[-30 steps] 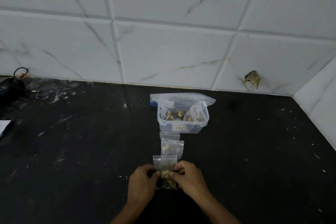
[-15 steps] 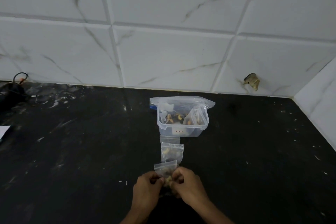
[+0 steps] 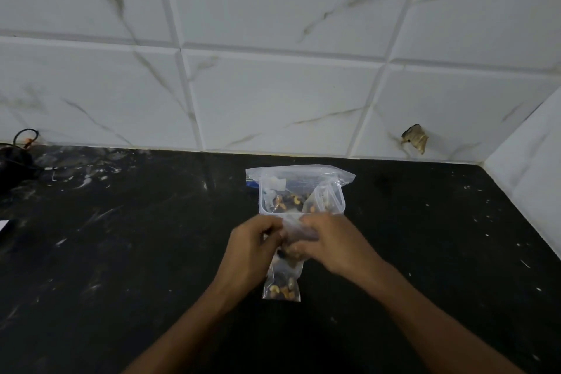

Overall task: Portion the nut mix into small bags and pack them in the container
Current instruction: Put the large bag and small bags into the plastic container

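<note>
A clear plastic container (image 3: 338, 202) stands on the black counter with small nut bags inside, and a large zip bag (image 3: 303, 171) lies behind it. Just in front of it, my left hand (image 3: 253, 247) and my right hand (image 3: 332, 241) both pinch the top of a small clear bag of nuts (image 3: 299, 231), held above the counter. Below my hands another small bag of nut mix (image 3: 282, 285) lies flat on the counter, its upper part hidden by my fingers.
The counter (image 3: 121, 252) is black stone, speckled with white marks. White marble tiles form the back wall, and a side wall closes the right corner (image 3: 528, 161). A black object with a cord (image 3: 15, 161) sits far left. A white edge (image 3: 3, 226) shows at the left border.
Both hands have lifted the small bag forward to just in front of the container. The camera has come closer, and the bag that lay beyond my hands is now beneath them.
</note>
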A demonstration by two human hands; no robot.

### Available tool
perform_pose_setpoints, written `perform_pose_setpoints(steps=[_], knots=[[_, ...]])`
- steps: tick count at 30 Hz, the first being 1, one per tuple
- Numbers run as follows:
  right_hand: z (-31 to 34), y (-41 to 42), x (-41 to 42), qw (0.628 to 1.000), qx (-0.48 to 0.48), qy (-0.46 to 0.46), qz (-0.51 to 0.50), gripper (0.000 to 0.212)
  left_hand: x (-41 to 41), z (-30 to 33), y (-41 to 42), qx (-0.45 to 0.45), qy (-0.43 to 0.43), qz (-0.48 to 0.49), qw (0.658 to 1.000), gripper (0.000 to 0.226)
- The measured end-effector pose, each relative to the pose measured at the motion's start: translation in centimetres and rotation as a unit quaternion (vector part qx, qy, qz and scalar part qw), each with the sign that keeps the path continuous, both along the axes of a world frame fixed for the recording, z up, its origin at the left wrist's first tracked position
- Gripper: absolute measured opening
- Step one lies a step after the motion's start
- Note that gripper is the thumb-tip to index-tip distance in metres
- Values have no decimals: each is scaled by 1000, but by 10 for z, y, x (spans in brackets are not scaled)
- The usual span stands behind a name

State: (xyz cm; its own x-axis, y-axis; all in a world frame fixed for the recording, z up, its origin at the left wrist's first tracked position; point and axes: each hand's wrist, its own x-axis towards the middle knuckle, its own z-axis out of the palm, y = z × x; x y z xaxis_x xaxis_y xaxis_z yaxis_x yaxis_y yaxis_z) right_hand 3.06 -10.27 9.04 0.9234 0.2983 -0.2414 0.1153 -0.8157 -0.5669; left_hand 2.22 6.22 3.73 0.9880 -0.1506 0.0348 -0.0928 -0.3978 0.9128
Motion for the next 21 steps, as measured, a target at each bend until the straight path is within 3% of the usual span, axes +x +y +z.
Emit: perform_pose_setpoints(steps=[5,10,15,21], knots=[[25,-6,49,997,13,-41,-66,6,45,17,-1,-13,-68,87,994,22],[1,-12,107,981,67,-11,-179,7,87,-14,7,24,54,179,982,19],[-47,-6,136,980,-88,0,-180,22,96,-36,4,-37,184,210,960,6],[-75,7,133,963,-207,-30,-170,26,99,-38,6,-96,234,200,946,6]])
